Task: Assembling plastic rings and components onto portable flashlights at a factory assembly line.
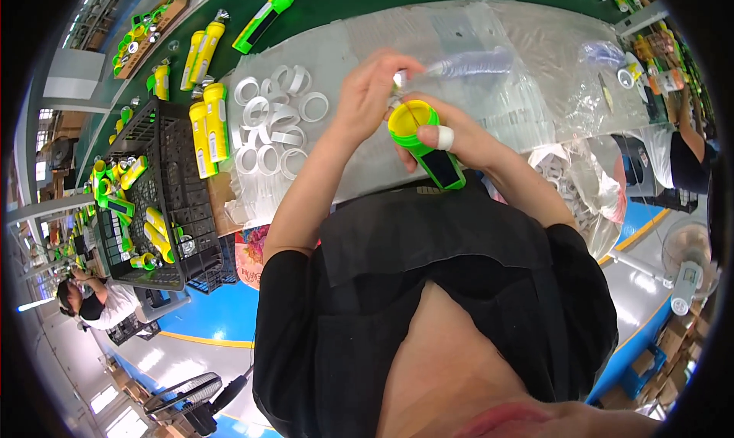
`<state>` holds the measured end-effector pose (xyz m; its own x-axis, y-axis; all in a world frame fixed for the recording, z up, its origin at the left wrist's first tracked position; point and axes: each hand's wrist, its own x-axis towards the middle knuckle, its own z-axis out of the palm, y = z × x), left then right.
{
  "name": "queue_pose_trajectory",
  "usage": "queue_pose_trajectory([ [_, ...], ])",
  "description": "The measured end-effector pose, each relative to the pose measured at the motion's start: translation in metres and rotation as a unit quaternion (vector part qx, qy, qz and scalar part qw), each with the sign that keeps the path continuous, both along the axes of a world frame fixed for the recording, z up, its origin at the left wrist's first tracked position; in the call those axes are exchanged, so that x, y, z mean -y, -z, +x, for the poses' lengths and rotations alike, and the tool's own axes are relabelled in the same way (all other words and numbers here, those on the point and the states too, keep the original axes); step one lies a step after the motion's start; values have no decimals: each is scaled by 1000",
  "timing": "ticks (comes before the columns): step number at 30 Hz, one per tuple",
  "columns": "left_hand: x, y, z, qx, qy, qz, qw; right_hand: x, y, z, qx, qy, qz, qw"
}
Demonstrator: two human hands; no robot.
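My right hand, with a white wrap on its thumb, grips a green and yellow flashlight body with a dark panel on its side. The body's wide yellow mouth faces up toward me, and a thin wire shows inside it. Just above that mouth, my left hand pinches a small shiny silver-white piece, perhaps the lamp part; the fingers partly hide it. To the left of my left hand, several white plastic rings lie loose on the plastic-covered table.
Several yellow flashlights lie left of the rings, beside a black crate holding more. Another green flashlight lies at the back. A clear bag of white parts hangs at the right edge. Co-workers sit at both sides.
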<state>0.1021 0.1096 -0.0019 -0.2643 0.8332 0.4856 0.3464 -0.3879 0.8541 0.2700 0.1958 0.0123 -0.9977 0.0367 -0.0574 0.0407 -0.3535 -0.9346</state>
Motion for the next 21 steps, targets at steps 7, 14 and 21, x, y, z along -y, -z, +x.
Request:
queue_pose_trajectory([
  [7, 21, -4, 30, -93, -45, 67, 992, 10, 10, 0, -20, 65, 14, 998],
  [14, -3, -6, 46, -242, -20, 91, 966, 12, 30, 16, -67, 214, -24, 974],
  [21, -99, 14, 27, -237, 60, -19, 970, -23, 32, 59, -60, 346, -51, 935],
])
